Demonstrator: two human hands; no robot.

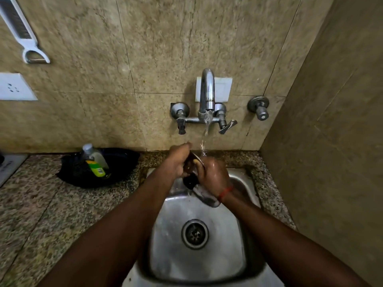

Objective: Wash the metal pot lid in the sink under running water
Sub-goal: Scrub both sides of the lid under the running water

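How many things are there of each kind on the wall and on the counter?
Wall tap: 1
Separate wall valve: 1
Hanging white grater-peeler: 1
Wall socket: 1
Dish soap bottle: 1
Black pan: 1
Total: 6

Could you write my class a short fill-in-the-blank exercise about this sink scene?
1. Water runs from the ____ onto the metal pot lid.
2. Both hands, left hand and right hand, hold the lid above the ____.
3. The soap bottle lies in a black ____ on the counter.

Missing words: tap; sink; pan
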